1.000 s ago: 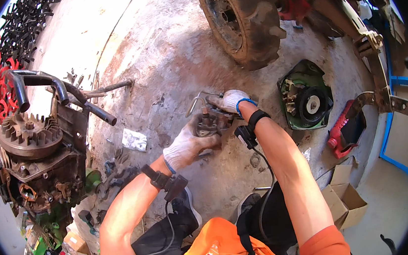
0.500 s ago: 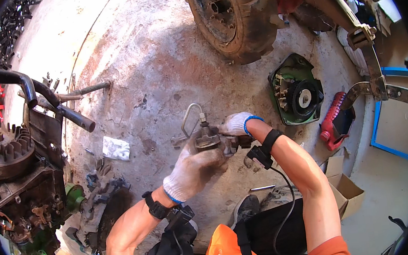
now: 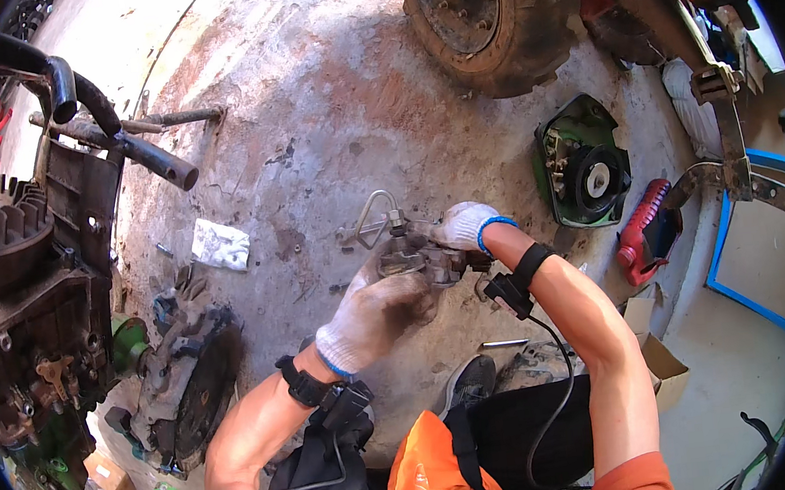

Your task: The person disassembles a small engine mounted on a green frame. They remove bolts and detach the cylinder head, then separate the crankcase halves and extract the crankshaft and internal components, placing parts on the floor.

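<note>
Both my hands wear whitish knit work gloves, greyed with grime. My left hand [image 3: 372,306] is wrapped round the lower left of a greasy metal fuel pump [image 3: 404,261]. A bent steel pipe [image 3: 366,211] rises from a nut on its top and loops to the left. On the far right side of the pump, my right hand [image 3: 467,227] is closed on it; its fingertips are partly hidden. The pump is held above the concrete floor in front of my knees, and my left fingers cover much of its underside.
Left stands a dirty engine [image 3: 8,276] with a finned flywheel; a dark engine part [image 3: 192,381] and a white cloth [image 3: 220,244] lie nearer. Right are a green starter housing [image 3: 585,163], a red plastic piece [image 3: 642,236] and a cardboard box [image 3: 666,369]. A tractor wheel [image 3: 493,19] stands ahead.
The view has shifted, so the wheel and starter housing appear further right and the engine lower left. Both hands still hold the pump, which has tilted slightly.
</note>
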A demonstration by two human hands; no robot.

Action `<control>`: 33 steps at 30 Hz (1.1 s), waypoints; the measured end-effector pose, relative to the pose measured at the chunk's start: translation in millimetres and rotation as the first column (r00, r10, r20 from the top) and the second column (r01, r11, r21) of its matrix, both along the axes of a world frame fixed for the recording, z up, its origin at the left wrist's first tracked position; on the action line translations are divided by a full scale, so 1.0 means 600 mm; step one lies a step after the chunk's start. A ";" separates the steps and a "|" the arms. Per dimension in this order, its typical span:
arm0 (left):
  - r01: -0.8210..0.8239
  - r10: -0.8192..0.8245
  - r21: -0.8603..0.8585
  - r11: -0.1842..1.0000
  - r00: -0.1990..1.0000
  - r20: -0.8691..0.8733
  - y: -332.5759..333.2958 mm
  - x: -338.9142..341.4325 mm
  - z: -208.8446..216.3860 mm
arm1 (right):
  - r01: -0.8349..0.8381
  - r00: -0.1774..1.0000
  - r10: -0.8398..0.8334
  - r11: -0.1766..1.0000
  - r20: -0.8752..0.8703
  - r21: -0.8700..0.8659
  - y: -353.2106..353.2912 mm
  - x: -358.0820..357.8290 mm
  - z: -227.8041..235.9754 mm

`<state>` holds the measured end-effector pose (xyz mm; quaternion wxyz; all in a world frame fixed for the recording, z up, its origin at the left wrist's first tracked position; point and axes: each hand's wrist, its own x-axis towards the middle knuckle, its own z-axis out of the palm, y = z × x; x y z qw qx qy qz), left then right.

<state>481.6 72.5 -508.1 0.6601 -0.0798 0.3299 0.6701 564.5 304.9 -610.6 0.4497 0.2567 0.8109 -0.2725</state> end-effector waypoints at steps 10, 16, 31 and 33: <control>0.034 -0.036 -0.041 0.999 0.999 -0.038 -0.051 0.000 -0.020 | -0.149 0.980 0.162 0.981 -0.111 0.121 -0.006 -0.021 0.073; 0.071 -0.070 0.035 0.997 0.997 -0.033 -0.074 -0.026 -0.044 | -0.014 0.947 0.032 0.998 -0.321 0.058 0.087 0.010 0.109; 0.246 -0.267 -0.107 0.963 0.909 -0.320 -0.083 -0.060 -0.046 | -0.143 0.779 -0.158 0.897 -0.607 -0.417 -0.006 -0.060 0.193; 0.255 -0.283 -0.123 0.959 0.878 -0.386 -0.078 -0.060 -0.046 | -0.239 0.722 -0.120 0.881 -0.681 -0.409 -0.032 -0.068 0.204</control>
